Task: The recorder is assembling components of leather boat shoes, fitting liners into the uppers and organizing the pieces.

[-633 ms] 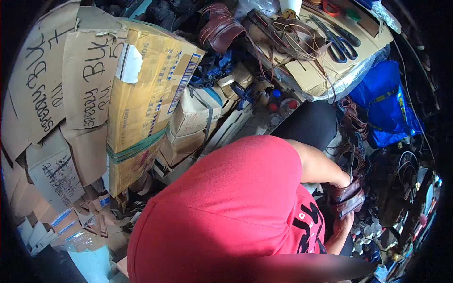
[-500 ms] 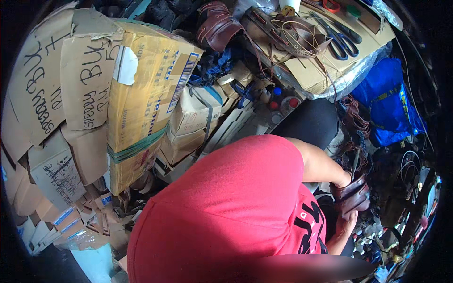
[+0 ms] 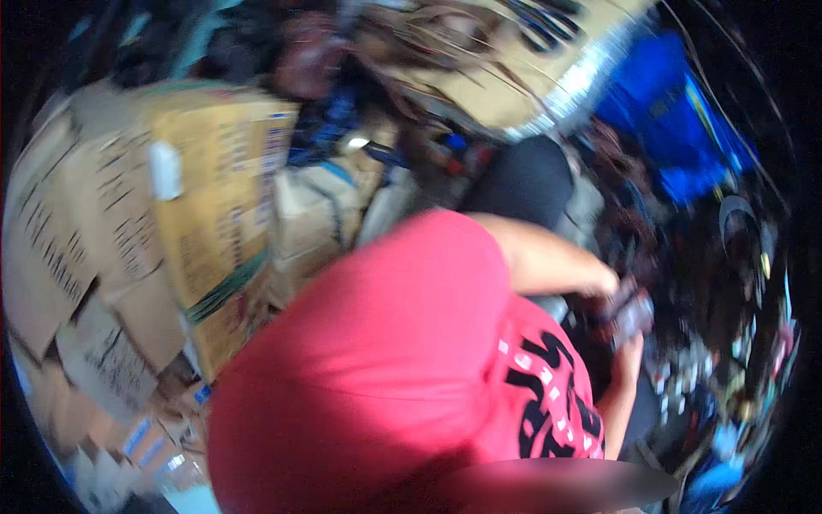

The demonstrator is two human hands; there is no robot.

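Note:
Both hands are at a brown leather shoe [image 3: 623, 313] close to my lap, to the right of my red shirt. My left hand [image 3: 602, 284] is at the shoe's upper side, its fingers smeared by motion and partly hidden by the leather. From below, my right hand [image 3: 629, 344] grips the shoe's lower edge. Motion blur hides the finer details, and I cannot tell whether a tool is in either hand. My dark-clad knee [image 3: 524, 176] is raised beyond my left forearm.
A cardboard-topped surface [image 3: 518, 98] ahead bears leather straps [image 3: 445, 30] and dark-handled scissors [image 3: 552, 21]. To its right lies a blue bag [image 3: 664, 116]. Stacked cardboard boxes [image 3: 205, 184] fill the left. Small cluttered items [image 3: 685, 377] spread along the right.
The whole view has swung and blurred, moving the scene up and left on the right side. Both hands stay together at the shoe, which looks turned a little.

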